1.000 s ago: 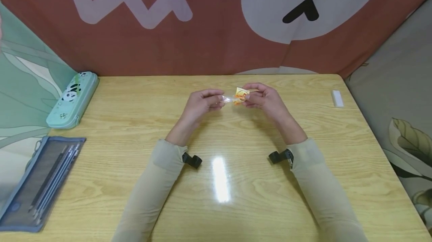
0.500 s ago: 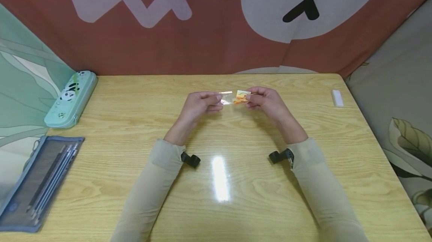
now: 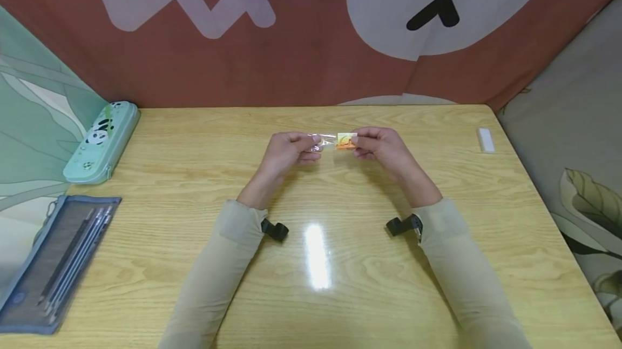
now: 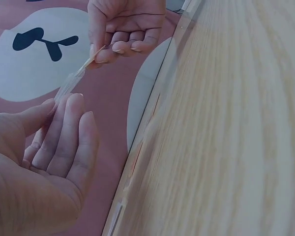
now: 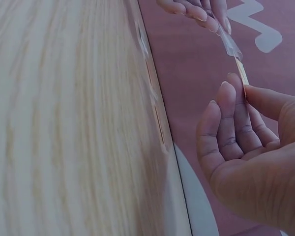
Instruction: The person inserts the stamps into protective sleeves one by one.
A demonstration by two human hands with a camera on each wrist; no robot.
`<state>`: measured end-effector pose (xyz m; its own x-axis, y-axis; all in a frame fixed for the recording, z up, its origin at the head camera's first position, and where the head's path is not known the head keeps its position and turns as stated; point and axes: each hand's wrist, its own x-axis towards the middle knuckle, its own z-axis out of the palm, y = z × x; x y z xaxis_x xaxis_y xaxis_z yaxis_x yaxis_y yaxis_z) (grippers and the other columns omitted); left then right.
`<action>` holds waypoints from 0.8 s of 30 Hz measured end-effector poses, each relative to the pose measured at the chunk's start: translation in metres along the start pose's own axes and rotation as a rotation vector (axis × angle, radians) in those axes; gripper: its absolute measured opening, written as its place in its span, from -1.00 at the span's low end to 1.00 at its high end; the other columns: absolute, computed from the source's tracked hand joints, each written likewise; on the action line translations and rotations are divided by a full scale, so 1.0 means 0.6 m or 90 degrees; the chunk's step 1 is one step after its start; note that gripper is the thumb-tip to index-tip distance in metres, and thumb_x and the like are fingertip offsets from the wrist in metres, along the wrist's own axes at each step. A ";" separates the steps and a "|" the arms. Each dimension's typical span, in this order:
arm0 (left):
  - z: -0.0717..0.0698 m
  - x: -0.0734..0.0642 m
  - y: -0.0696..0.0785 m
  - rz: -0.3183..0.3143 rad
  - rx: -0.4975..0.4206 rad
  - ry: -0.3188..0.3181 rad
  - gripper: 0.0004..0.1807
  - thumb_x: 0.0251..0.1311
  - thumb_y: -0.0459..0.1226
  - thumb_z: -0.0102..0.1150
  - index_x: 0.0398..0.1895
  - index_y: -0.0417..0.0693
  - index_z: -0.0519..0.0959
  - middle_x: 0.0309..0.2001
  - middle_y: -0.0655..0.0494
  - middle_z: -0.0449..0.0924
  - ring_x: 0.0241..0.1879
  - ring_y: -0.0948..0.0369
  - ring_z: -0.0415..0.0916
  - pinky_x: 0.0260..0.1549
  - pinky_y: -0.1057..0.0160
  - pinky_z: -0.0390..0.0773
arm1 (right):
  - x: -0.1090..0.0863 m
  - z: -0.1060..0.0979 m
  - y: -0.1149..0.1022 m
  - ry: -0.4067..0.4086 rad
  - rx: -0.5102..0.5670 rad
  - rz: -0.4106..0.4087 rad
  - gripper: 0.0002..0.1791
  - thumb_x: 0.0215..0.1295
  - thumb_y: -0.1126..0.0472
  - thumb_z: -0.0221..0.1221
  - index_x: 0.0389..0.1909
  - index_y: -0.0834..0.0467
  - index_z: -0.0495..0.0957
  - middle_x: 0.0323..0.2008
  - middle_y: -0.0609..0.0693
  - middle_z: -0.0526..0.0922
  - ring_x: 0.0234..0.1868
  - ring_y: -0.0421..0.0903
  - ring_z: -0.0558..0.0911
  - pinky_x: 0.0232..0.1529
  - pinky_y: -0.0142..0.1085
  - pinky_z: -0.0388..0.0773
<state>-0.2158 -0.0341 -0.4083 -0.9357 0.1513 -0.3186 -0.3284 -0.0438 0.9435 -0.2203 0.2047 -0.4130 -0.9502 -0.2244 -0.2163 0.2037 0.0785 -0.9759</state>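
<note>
Over the far middle of the table, my left hand (image 3: 285,150) pinches a clear plastic wrapper (image 3: 329,139) between thumb and fingers. My right hand (image 3: 384,146) pinches a small yellow-and-orange printed piece (image 3: 345,141), which looks thin and flat edge-on in the right wrist view. The wrapper's free end meets this piece; whether it reaches around it I cannot tell. In the left wrist view the wrapper (image 4: 69,86) slants up from my left fingertips towards the printed piece (image 4: 92,58). A white eraser-like block (image 3: 486,140) lies on the table to the right of my right hand.
The wooden table (image 3: 369,284) ends at a reddish-brown cloth backdrop (image 3: 301,68). On the left lie a mint panda pencil case (image 3: 101,143) and a blue-edged mesh pouch (image 3: 58,262) with several pencils. A black camera is strapped to each wrist.
The printed piece and wrapper have turned and straightened into a level line between my hands. The wrapper looks more stretched out than a second ago. Both hands keep their hold.
</note>
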 end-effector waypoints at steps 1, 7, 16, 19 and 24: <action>0.000 0.000 0.000 0.002 0.002 0.001 -0.75 0.35 -0.30 0.29 -0.06 -0.33 0.70 -0.23 -0.11 0.79 -0.44 0.25 0.76 -0.02 0.00 0.73 | 0.001 0.001 0.000 -0.001 0.000 -0.001 -0.69 0.48 0.28 0.15 0.11 0.40 0.51 -0.32 -0.16 0.70 -0.36 -0.22 0.68 -0.15 -0.35 0.73; 0.001 -0.002 0.001 0.009 0.015 0.000 -0.73 0.33 -0.25 0.32 -0.07 -0.31 0.72 -0.09 -0.30 0.74 -0.40 0.23 0.78 -0.03 0.00 0.73 | 0.002 0.007 0.002 -0.007 0.005 -0.005 -0.68 0.48 0.30 0.12 0.12 0.42 0.49 -0.36 -0.20 0.73 -0.38 -0.24 0.69 -0.14 -0.33 0.73; 0.002 -0.002 0.003 0.030 0.006 0.015 -0.74 0.32 -0.26 0.33 -0.09 -0.31 0.73 -0.20 -0.17 0.79 -0.38 0.22 0.78 -0.06 0.00 0.74 | 0.001 0.011 0.000 -0.012 0.004 -0.010 -0.71 0.48 0.30 0.13 0.10 0.39 0.50 -0.37 -0.20 0.74 -0.39 -0.24 0.69 -0.14 -0.32 0.73; 0.001 -0.002 0.003 0.032 0.006 0.020 -0.75 0.31 -0.25 0.35 -0.11 -0.29 0.74 -0.17 -0.21 0.78 -0.38 0.22 0.79 -0.07 0.02 0.74 | 0.000 0.008 -0.001 -0.019 0.007 -0.004 -0.70 0.49 0.29 0.13 0.10 0.40 0.49 -0.38 -0.20 0.73 -0.40 -0.26 0.68 -0.16 -0.34 0.72; -0.001 -0.004 0.005 0.043 0.012 0.024 -0.76 0.31 -0.26 0.34 -0.11 -0.28 0.75 -0.23 -0.15 0.80 -0.41 0.23 0.78 -0.06 -0.01 0.74 | -0.001 0.005 -0.002 -0.024 0.011 -0.001 -0.74 0.49 0.30 0.13 0.06 0.37 0.51 -0.40 -0.19 0.74 -0.41 -0.26 0.67 -0.19 -0.37 0.71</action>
<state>-0.2145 -0.0350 -0.4050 -0.9599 0.1111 -0.2574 -0.2625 -0.0334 0.9644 -0.2192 0.2019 -0.4116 -0.9413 -0.2603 -0.2150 0.2060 0.0615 -0.9766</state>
